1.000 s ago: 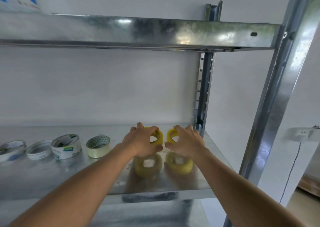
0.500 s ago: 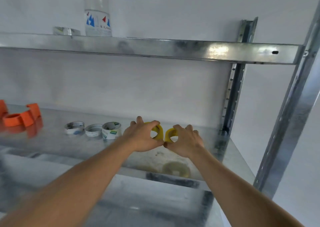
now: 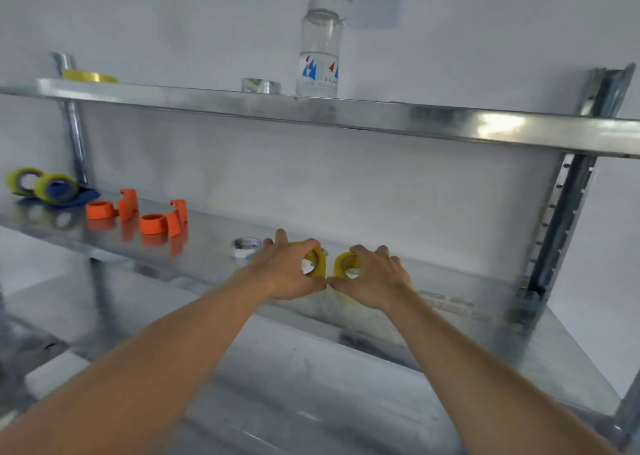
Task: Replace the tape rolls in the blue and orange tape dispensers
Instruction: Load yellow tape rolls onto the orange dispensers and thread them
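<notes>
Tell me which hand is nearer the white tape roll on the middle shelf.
Left. The left hand sits just right of the white tape roll, nearly touching it; the right hand is farther right, beyond the left.

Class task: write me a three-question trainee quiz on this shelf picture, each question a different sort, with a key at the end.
1. True or false: each hand grips a yellow tape roll.
2. Multiple choice: the orange dispensers lie on the A) upper shelf B) middle shelf C) floor.
3. Fill in: the clear bottle stands on the ___ shelf.

Key:
1. True: left hand grips the left yellow roll, right hand grips the right yellow roll.
2. B, the middle shelf.
3. Upper.
</notes>
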